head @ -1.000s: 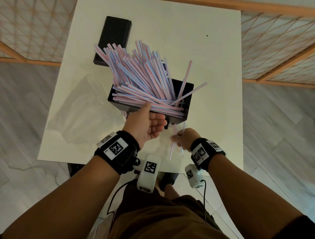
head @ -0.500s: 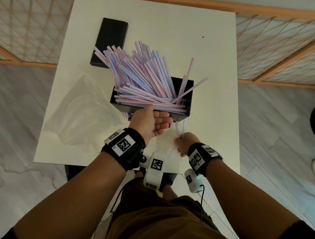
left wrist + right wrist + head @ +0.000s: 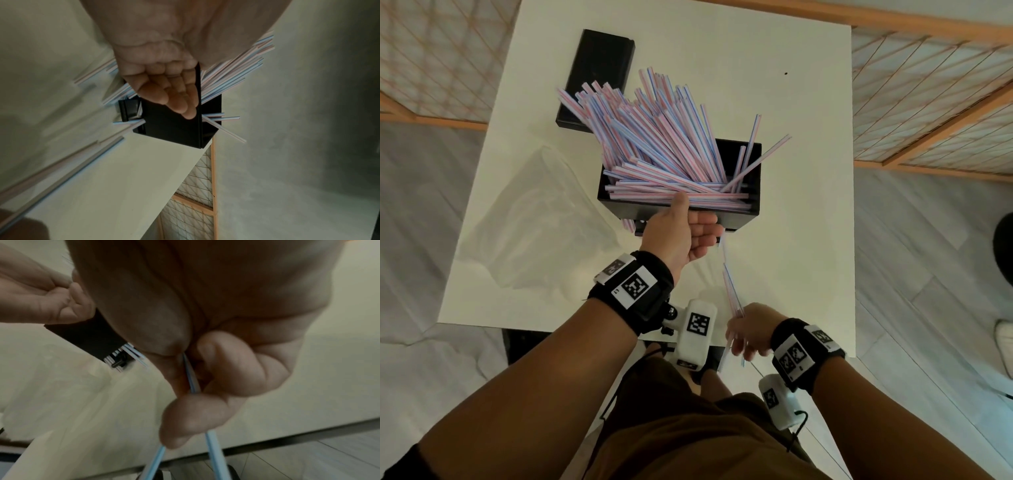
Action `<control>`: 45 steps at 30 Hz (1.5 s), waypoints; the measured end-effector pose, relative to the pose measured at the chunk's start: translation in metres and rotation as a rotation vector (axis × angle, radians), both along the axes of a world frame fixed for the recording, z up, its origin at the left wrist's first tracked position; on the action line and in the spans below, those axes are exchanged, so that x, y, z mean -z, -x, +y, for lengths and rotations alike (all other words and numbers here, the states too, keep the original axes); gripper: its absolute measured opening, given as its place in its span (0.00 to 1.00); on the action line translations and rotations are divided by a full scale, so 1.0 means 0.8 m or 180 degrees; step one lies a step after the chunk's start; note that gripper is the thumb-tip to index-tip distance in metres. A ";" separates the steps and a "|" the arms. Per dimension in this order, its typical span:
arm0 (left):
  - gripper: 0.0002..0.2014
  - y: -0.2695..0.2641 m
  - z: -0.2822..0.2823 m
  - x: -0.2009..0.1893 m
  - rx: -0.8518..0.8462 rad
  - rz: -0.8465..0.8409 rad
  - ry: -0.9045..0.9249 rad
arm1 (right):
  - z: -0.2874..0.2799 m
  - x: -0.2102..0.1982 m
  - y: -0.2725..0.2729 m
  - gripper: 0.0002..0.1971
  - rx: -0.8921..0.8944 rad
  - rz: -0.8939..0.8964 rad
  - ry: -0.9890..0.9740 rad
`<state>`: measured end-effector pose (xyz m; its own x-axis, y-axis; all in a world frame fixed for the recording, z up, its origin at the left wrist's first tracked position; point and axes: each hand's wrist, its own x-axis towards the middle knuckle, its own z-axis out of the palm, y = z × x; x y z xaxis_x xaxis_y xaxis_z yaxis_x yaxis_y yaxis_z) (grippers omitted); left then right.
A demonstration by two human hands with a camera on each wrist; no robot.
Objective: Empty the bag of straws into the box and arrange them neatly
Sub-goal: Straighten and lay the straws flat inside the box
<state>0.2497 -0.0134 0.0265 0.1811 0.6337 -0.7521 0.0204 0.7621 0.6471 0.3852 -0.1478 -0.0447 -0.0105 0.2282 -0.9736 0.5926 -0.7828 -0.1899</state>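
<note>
A black box stands mid-table, piled with pink-and-blue striped straws that fan out over its far-left rim. My left hand grips the box's near wall, with the thumb on the straws at the rim and the fingers under the box. My right hand is over the table's front edge and pinches a few loose straws between thumb and fingers. These held straws point toward the box. More straw ends stick out beneath the box.
The empty clear plastic bag lies on the white table left of the box. A flat black lid lies at the back left. Wooden lattice screens stand behind and to both sides. The table edge is close to my body.
My right hand has drawn the few straws back from beside the box toward the table's front edge. My left hand has kept its hold on the box.
</note>
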 end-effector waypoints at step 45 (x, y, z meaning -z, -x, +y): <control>0.08 0.117 0.074 -0.036 0.0095 0.1711 -0.3029 | 0.239 -0.155 0.002 0.10 -0.2018 -0.1177 -0.2884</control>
<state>0.1565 0.0461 0.0555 0.0005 0.9983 0.0578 0.4866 -0.0508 0.8721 0.3834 0.0436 0.0792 -0.1217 0.8973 -0.4244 0.9651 0.0071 -0.2618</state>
